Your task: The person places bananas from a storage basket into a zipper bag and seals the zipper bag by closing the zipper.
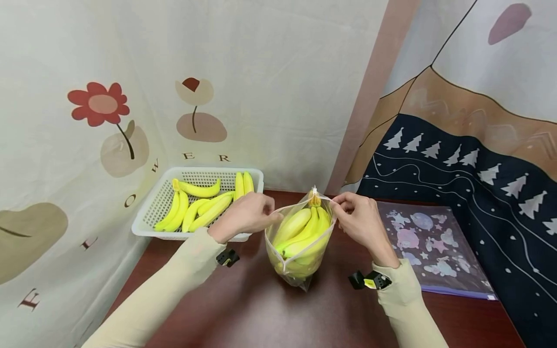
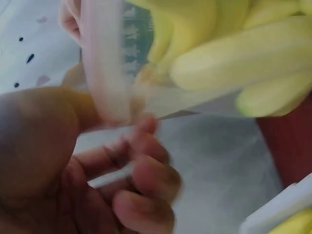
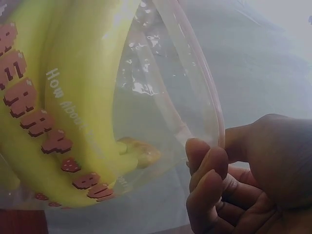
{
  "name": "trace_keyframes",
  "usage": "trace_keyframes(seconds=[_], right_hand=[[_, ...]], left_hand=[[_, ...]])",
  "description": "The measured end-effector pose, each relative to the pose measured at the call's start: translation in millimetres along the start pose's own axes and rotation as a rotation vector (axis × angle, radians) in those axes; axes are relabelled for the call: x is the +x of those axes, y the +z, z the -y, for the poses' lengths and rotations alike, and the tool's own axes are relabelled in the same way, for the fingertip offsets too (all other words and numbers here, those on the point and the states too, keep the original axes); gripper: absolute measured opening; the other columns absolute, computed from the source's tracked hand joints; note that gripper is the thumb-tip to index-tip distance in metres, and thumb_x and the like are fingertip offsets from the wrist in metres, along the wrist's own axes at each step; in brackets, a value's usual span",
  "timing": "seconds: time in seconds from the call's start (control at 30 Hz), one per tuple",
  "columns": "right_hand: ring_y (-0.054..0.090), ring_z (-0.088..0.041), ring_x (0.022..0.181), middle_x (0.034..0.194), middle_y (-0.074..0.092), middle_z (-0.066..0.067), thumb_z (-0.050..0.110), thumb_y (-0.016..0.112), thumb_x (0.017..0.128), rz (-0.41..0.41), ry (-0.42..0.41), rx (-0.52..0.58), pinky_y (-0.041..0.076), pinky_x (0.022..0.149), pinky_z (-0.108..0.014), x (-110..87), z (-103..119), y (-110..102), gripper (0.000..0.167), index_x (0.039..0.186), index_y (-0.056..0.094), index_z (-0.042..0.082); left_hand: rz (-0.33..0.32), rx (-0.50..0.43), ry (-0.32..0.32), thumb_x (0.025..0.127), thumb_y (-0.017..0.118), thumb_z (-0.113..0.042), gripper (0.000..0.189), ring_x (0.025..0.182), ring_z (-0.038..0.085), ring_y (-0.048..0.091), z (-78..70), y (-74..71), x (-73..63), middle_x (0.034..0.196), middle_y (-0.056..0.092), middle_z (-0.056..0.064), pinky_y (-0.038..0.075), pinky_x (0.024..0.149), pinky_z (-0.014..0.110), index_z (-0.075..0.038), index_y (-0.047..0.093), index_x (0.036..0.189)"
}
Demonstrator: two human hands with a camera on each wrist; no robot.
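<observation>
A pale cloth (image 1: pixel 97 183) with printed flowers and letters covers the left of the frame. Left of centre stands a white plastic basket (image 1: pixel 204 169), its walls perforated, with yellow bananas (image 1: pixel 211 212) lying in it, some in bunches. Just right of it, the left hand (image 1: pixel 248 215) pinches the left edge of a clear bag's mouth between thumb and forefinger; its other fingers curl loosely below in the blurred left wrist view.

The clear bag (image 1: pixel 302 281) is at the centre of the frame, mouth spread open, above the dark red table (image 1: pixel 217 304); whether its base touches the wood cannot be told. A bunch of bananas (image 1: pixel 302 229) fills it, stem end toward the top of the frame. Red lettering shows on its side in the right wrist view.

To its right, the right hand (image 1: pixel 361 217) pinches the opposite edge between thumb and fingers. Farther right, a flat printed pouch (image 1: pixel 428 249) with a purple lower edge lies on the table, before a navy cloth (image 1: pixel 461 193) with white trees.
</observation>
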State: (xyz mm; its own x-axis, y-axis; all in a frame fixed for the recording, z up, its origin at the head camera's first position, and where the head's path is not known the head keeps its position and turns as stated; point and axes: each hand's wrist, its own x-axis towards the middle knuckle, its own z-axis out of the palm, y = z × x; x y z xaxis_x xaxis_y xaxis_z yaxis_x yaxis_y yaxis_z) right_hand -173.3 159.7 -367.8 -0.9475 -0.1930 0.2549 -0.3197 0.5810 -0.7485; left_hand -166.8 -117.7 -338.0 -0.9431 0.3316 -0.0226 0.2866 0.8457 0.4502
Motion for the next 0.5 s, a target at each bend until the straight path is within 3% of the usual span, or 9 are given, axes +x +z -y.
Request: trace_keyframes(seconds=[0.1,0.2,0.3,0.4,0.5], right_hand=[[0.058,-0.017,0.052,0.066,0.068,-0.007,0.019,0.068,0.097,0.014,-0.001,-0.006,0.047,0.048,-0.026,0.1,0.2,0.1,0.012,0.101,0.075,0.010],[0.058,-0.017,0.057,0.069,0.067,-0.004,0.022,0.069,0.097,0.026,-0.007,-0.026,0.046,0.050,-0.025,-0.6,1.3,-0.3,0.013,0.102,0.075,0.011],[0.057,-0.018,0.065,0.075,0.066,-0.002,0.022,0.071,0.096,0.055,-0.003,-0.042,0.046,0.054,-0.024,-2.5,2.1,-1.1,0.016,0.106,0.076,0.011],[0.057,-0.018,0.072,0.082,0.066,-0.003,0.023,0.074,0.093,0.137,0.010,-0.054,0.049,0.059,-0.024,-5.3,1.7,-1.5,0.026,0.117,0.073,0.012],[0.058,-0.018,0.076,0.086,0.065,-0.003,0.025,0.076,0.090,0.211,0.032,-0.076,0.052,0.063,-0.026,-7.3,-1.3,-1.2,0.037,0.124,0.070,0.012]], left_hand=[[0.004,-0.081,0.061,0.098,0.063,-0.024,0.044,0.050,0.009,0.033,7.8,5.0,0.2,0.052,0.031,-0.008,0.029,0.051,0.024,-0.019,0.045,0.058],[-0.027,-0.200,0.068,0.099,0.059,-0.023,0.048,0.048,0.008,0.028,8.9,9.9,0.8,0.050,0.028,-0.008,0.026,0.051,0.023,-0.020,0.040,0.056],[-0.033,-0.364,0.004,0.101,0.057,-0.026,0.045,0.044,0.010,0.036,6.0,15.0,0.6,0.047,0.037,-0.006,0.032,0.047,0.023,-0.015,0.049,0.059],[-0.041,-0.515,-0.090,0.104,0.056,-0.030,0.042,0.042,0.015,0.047,2.9,19.1,-0.3,0.050,0.051,0.001,0.041,0.043,0.025,-0.010,0.059,0.066],[-0.055,-0.584,-0.134,0.105,0.056,-0.032,0.042,0.043,0.019,0.052,2.7,21.9,-0.1,0.054,0.058,0.006,0.046,0.042,0.030,-0.009,0.061,0.070]])
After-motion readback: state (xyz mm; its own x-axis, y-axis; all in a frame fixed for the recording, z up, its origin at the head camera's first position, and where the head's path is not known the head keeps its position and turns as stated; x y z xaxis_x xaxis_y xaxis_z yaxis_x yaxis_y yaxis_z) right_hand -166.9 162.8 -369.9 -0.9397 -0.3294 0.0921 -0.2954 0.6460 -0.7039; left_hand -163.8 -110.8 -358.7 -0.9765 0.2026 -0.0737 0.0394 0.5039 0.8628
